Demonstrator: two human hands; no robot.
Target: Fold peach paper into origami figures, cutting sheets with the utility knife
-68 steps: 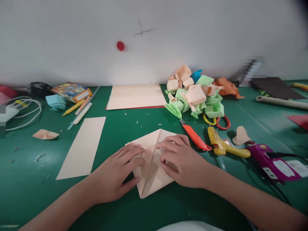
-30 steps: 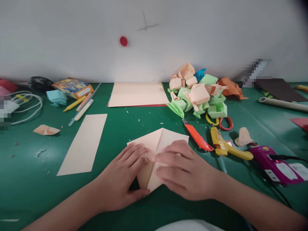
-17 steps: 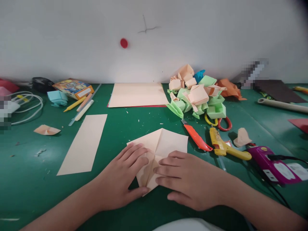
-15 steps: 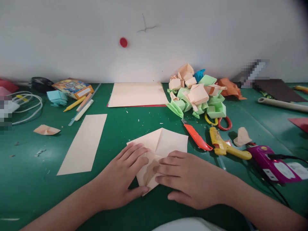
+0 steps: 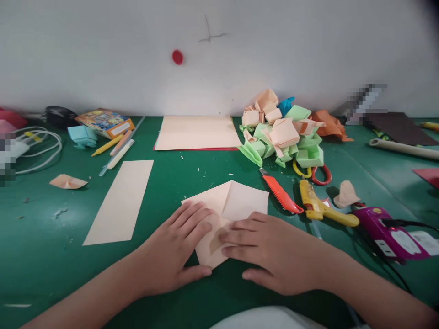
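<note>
A sheet of pale peach paper (image 5: 245, 201) with several creases lies partly folded on the green table in front of me. My left hand (image 5: 178, 244) rests on its left side, fingers stretched out and the thumb at the lower corner. Across the right side lies my right hand (image 5: 270, 251), palm down with fingers apart, pressing on the paper. Both hands cover parts of the folds. A cut strip of the same pale paper (image 5: 121, 201) lies flat to the left of my left hand.
Behind the folded sheet lies a paper stack (image 5: 199, 132). To the right are a pile of folded paper pieces (image 5: 281, 132), an orange utility knife (image 5: 281, 194) with its blade tip showing, scissors (image 5: 321, 175), a yellow glue gun (image 5: 317, 208) and a purple power strip (image 5: 384, 233).
The lower flap of the sheet now lies flatter, and its bottom corner has shifted slightly up and right. My hands stay almost in place; the whole view has tilted a little.
</note>
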